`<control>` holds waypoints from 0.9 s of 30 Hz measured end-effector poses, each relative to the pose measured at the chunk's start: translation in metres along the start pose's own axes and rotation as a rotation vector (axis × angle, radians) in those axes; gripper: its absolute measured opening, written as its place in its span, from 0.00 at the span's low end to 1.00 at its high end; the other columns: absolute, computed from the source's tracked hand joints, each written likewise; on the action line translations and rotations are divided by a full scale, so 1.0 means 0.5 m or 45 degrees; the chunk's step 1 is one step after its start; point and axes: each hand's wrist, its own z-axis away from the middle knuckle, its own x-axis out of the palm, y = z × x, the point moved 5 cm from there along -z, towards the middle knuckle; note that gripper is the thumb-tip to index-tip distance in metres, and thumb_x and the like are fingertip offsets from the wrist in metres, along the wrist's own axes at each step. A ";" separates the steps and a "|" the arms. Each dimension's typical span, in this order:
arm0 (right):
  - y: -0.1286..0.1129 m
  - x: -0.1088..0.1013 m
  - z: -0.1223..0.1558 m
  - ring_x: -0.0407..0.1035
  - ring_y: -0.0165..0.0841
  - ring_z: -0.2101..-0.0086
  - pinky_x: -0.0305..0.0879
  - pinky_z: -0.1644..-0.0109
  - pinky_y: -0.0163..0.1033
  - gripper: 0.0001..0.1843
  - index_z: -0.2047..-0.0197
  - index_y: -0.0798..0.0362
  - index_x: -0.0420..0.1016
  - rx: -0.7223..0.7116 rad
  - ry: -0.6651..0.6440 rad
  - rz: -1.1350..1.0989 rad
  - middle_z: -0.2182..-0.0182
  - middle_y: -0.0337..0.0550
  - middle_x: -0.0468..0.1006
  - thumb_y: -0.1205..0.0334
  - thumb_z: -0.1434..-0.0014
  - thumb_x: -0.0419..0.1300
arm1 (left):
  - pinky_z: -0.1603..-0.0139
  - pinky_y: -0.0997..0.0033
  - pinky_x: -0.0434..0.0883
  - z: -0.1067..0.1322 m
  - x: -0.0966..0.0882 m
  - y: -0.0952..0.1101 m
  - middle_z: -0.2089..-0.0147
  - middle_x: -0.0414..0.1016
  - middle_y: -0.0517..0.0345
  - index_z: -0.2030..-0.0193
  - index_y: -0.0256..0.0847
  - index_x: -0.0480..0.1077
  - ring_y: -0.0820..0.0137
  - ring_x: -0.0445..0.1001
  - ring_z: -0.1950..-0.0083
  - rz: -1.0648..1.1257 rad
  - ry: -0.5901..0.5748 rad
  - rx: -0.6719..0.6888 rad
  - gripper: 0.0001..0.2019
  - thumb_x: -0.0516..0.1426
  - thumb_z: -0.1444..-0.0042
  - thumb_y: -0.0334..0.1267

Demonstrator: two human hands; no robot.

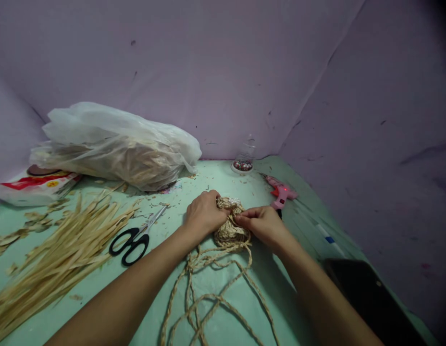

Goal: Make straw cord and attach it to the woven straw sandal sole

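Left hand (205, 211) and right hand (259, 222) hold a braided piece (232, 236) on the table (217, 175); cords (220, 299) trail toward the near edge. Scissors (146, 228) lie beside straw strips (69, 250), left side. Glue gun (280, 193): near right edge. Plastic bag (125, 149): far left corner.

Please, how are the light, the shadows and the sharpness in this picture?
Head view: dim light, the upper right corner nearly black; head view: a soft shadow on the table beside the right forearm; head view: a small red glow on the glue gun; head view: the weave's fine strands look slightly soft.
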 end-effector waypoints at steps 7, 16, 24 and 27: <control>-0.017 0.004 0.010 0.50 0.21 0.88 0.44 0.83 0.30 0.06 0.84 0.57 0.71 0.101 -0.029 0.000 0.92 0.31 0.61 0.68 0.60 0.63 | 0.61 0.64 0.67 0.005 0.005 -0.001 0.55 0.74 0.49 0.56 0.44 0.70 0.57 0.73 0.56 -0.040 0.038 -0.050 0.18 0.53 0.51 0.49; -0.019 0.009 0.012 0.49 0.20 0.87 0.43 0.83 0.30 0.07 0.86 0.56 0.69 0.095 0.016 0.035 0.92 0.29 0.59 0.69 0.61 0.61 | 0.61 0.64 0.67 0.008 0.007 0.002 0.56 0.74 0.48 0.56 0.44 0.70 0.57 0.73 0.56 -0.041 0.026 -0.073 0.18 0.53 0.51 0.50; -0.016 0.010 0.009 0.50 0.21 0.88 0.44 0.83 0.31 0.07 0.85 0.55 0.69 0.085 0.002 0.044 0.93 0.30 0.60 0.67 0.61 0.62 | 0.61 0.67 0.65 0.021 -0.030 0.000 0.57 0.73 0.50 0.55 0.42 0.69 0.61 0.72 0.59 0.107 0.156 -0.051 0.21 0.59 0.56 0.47; -0.013 0.009 0.007 0.50 0.22 0.87 0.44 0.84 0.30 0.06 0.86 0.56 0.70 0.087 0.005 0.053 0.93 0.31 0.60 0.67 0.61 0.61 | 0.68 0.70 0.63 0.027 -0.032 0.004 0.72 0.73 0.56 0.73 0.40 0.72 0.66 0.70 0.68 0.301 -0.007 -0.040 0.09 0.60 0.57 0.43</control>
